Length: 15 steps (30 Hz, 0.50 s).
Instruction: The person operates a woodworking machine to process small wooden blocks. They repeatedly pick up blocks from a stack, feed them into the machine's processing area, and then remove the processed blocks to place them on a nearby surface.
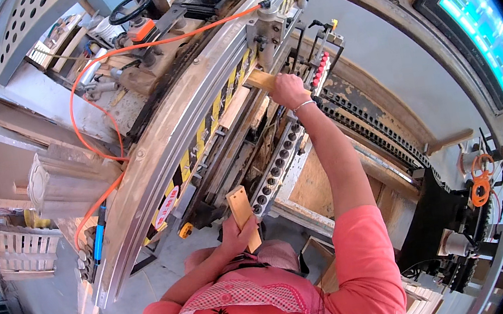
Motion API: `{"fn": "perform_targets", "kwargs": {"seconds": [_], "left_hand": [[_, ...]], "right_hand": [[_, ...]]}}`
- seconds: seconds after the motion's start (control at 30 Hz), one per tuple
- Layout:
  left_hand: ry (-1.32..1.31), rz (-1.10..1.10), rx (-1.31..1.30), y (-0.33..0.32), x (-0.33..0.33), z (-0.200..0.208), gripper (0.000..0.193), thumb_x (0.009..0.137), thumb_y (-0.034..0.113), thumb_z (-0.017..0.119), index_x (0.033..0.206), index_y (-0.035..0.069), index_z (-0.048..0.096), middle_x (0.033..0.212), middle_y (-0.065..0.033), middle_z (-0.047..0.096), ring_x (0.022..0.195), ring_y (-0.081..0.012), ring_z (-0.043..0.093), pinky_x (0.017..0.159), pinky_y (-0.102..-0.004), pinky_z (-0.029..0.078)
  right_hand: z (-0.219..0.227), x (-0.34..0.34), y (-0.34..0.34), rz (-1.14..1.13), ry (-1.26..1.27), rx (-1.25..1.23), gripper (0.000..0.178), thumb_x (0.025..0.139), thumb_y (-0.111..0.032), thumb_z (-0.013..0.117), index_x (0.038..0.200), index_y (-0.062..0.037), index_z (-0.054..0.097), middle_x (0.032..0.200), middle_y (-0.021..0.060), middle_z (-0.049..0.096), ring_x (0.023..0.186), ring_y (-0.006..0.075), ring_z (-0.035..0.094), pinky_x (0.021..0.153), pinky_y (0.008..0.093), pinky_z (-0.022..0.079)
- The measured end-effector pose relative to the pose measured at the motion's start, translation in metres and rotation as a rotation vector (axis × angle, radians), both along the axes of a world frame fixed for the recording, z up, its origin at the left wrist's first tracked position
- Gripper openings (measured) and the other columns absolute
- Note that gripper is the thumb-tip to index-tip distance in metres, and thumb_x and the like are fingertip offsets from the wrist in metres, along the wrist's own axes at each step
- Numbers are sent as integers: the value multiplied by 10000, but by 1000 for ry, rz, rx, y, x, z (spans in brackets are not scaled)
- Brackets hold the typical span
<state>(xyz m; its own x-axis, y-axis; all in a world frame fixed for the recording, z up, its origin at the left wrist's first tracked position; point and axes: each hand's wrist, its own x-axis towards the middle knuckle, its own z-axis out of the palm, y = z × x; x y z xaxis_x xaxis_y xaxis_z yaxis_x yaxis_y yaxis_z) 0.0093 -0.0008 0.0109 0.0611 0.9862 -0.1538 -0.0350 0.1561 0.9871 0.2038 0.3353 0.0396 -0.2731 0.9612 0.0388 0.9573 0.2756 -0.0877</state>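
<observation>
Low in front of my body, my left hand [236, 236] is closed around a short wooden block [241, 206] that stands tilted, small dark holes in its upper end. My right arm reaches far forward into a woodworking machine. There my right hand [289, 91] grips a flat piece of wood [261, 80], whose far end lies by a metal clamp bracket [267, 33]. Another pale wooden strip [236, 109] lies along the yellow-and-black striped rail [201, 139], to the left of that hand. My right fingers partly cover the piece they hold.
A row of black round rollers [275, 171] runs below my right forearm. An orange hose [71, 98] loops over the long metal beam [152, 122]. A lit screen [477, 25] hangs at the right. Orange scissors [480, 181] hang near the right edge. A blue tool [99, 234] rests at the left.
</observation>
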Motion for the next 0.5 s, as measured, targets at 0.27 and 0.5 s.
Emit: {"fn": "perform_targets", "kwargs": {"seconds": [0.27,0.5], "left_hand": [[4,-8,-2,-3,-2,-8,169,854,92,536,962,-38,534,729,-46,584,664,-101,565,595,-258,466],[-26,-2,-24,-3,3,0,194,862,89,526,998,-49,519,759,-53,579,679,-103,556,602,-258,465]], "right_hand": [[16,-7,-5,16,8,-39,235,720,-175,547,853,2,624,832,168,652,799,301,643,707,360,518],[12,-6,-2,8,4,-47,235,715,-181,547,846,-10,641,847,168,654,812,303,642,715,366,518]]}}
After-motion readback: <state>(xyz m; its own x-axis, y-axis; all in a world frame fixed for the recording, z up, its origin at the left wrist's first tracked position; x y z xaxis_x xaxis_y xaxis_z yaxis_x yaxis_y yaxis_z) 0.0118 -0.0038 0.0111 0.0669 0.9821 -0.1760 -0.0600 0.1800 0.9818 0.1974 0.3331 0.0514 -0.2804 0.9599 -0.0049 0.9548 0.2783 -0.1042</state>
